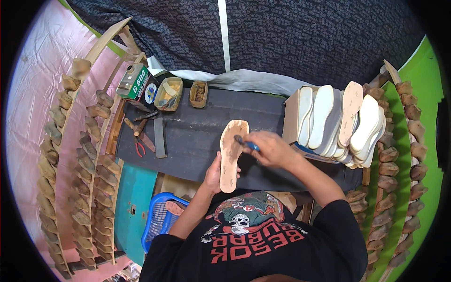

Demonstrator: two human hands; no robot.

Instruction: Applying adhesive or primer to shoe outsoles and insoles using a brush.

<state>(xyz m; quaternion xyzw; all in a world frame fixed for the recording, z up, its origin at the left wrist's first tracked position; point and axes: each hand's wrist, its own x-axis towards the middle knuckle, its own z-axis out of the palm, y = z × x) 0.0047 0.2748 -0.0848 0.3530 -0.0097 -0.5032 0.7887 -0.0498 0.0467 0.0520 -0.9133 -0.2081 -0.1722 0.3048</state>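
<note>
At the far left corner of the dark table (192,148) stands 1 green and white can (136,82), then red-handled pliers (137,139) and a flat gray bar (160,137) lie near the left edge, with 2 small tubs (180,97) along the far edge. By the middle of the near edge, the left hand (213,175) is wrapped around 1 pale shoe sole (230,162) with brown smears, and a blue brush (252,146), its dark tip over the sole's wide end, is gripped in the right hand (270,149). By the far right corner, 1 box (291,113) is packed with more soles (322,117).
</note>
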